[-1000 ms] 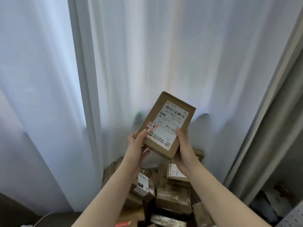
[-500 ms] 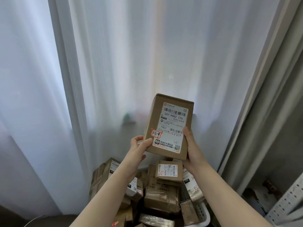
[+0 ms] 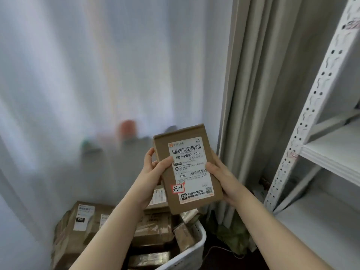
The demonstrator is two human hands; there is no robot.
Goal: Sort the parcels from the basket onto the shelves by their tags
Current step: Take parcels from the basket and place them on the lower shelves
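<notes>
- The curtain (image 3: 97,75) fills the wall left of the shelves (image 3: 335,152), with a grey drape (image 3: 259,94) between the two.
- The shelves stand at the far right. Their perforated post (image 3: 311,106) is, I'd say, the edge to miss on the way in.
- The basket (image 3: 196,248) sits low and left of the shelves, well apart from them and heaped with brown boxes.
- The parcel (image 3: 187,168) is in the air left of the shelves and above the basket. Its long axis is nearly upright, its top tips slightly away from the shelves, and its label faces the person.
- The left hand (image 3: 153,172) grips the parcel's far edge, thumb on the front.
- The right hand (image 3: 222,176) grips the edge nearer the shelves, fingers (image 3: 212,166) curled onto the label, so it would likely lead the swing right.
- The tag (image 3: 177,188) is red-bordered and reads about "3-3-"; I can't tell the last mark.
</notes>
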